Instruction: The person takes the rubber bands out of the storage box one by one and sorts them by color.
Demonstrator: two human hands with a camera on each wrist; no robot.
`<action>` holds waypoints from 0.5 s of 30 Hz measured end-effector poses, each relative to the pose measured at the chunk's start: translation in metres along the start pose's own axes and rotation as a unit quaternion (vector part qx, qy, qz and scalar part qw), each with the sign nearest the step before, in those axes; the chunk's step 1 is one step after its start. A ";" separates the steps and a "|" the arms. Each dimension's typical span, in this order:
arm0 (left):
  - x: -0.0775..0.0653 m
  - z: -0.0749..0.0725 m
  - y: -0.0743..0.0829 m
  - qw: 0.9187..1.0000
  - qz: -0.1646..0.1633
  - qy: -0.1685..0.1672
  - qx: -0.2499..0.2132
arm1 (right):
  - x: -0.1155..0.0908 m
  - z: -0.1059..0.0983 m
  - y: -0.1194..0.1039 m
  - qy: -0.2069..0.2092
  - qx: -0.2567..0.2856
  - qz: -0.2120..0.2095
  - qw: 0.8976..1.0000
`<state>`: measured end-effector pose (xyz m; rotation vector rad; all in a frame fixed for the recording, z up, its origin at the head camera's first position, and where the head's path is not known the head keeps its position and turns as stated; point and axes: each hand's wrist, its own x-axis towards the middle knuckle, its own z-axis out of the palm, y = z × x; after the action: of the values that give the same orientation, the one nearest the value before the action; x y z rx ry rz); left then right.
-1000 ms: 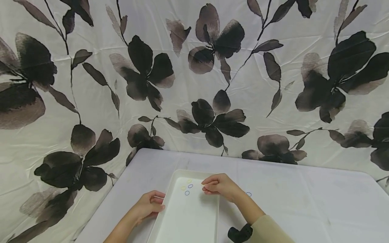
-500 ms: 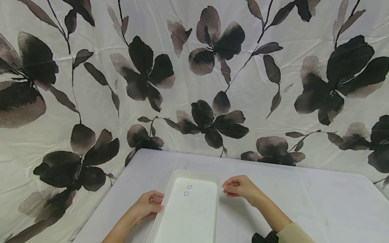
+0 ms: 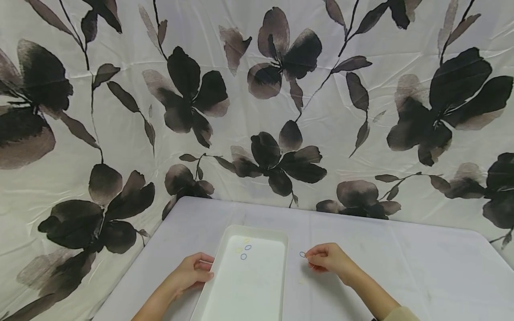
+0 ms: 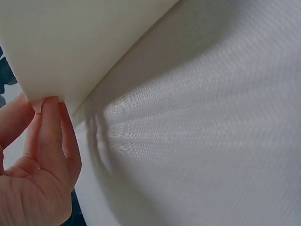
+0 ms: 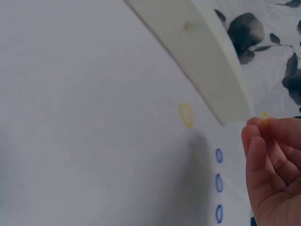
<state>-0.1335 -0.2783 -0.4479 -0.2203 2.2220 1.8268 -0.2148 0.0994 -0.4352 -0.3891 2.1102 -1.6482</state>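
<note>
A white rectangular tray [image 3: 286,263] lies before me with two blue rubber bands [image 3: 243,257] and two yellow rubber bands [image 3: 246,240] near its far end. My left hand [image 3: 194,273] grips the tray's left rim, thumb and fingers pinching the edge [image 4: 51,89]. Right of the tray, my right hand [image 3: 331,262] is low over the table. Its thumb and fingers pinch a small yellow rubber band [image 5: 265,116]. On the table in the right wrist view lie another yellow rubber band [image 5: 186,116] and three blue rubber bands [image 5: 218,182] in a row.
A white cloth covers the table [image 3: 393,263], with creases near the left hand. Behind it hangs a white curtain [image 3: 241,107] printed with dark flowers. The tray's raised side wall [image 5: 202,56] stands between the tray floor and the right-hand table area.
My right hand has moved from over the tray rightward past its rim, carrying the yellow rubber band, and sits lower over the table. The left hand stays on the tray.
</note>
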 end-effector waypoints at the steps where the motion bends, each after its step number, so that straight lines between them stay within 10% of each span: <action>1: 0.000 0.000 0.000 1.000 0.001 -0.002 -0.001 | -0.001 0.000 0.003 0.001 -0.003 0.004 1.000; 15: -0.001 0.000 0.001 1.000 0.003 -0.005 -0.008 | -0.013 0.011 0.036 -0.005 -0.026 0.029 0.999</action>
<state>-0.1325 -0.2780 -0.4468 -0.2069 2.2046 1.8438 -0.1963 0.1059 -0.4698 -0.3490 2.1410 -1.5586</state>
